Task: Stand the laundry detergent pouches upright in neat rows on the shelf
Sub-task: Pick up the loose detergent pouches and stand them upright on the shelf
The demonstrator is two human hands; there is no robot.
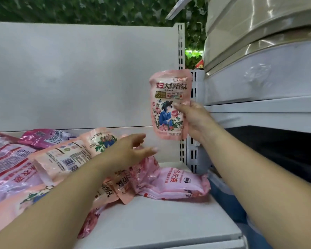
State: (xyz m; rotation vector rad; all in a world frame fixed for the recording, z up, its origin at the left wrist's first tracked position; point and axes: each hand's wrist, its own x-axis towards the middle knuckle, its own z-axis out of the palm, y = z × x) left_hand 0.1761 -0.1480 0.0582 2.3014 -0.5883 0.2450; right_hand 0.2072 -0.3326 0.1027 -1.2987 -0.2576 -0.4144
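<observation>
Laundry detergent pouches (65, 159) lie flat in a loose overlapping heap on the white shelf (169, 221), covering its left half from the front edge toward the back panel; none stands upright there, so in my judgement the row is not yet begun. Nearest the front edge, a rose-print pouch (90, 225) overhangs or lies close to the lip. Risk: any push on the heap could slide it off the front.

Just behind, a purple-pink pouch (176, 184) lies flat near the right upright (182, 150), inside the open floor where a row would likely start. Risk: a pouch set down against it would tilt rather than stand.

Above the heap, the left hand (133, 150) hovers with fingers extended and loosely spread, holding nothing. Risk: reaching into the heap may drag neighbouring pouches.

Farthest, the right hand (194, 119) holds one pink floral pouch (169, 105) in the air, upright, label forward, thumb on the front and fingers behind its right edge, close to the right upright and clear of the shelf floor. Risk: the pouch appears soft; released without a flattened base or a backing surface, it may slump or fall forward.
</observation>
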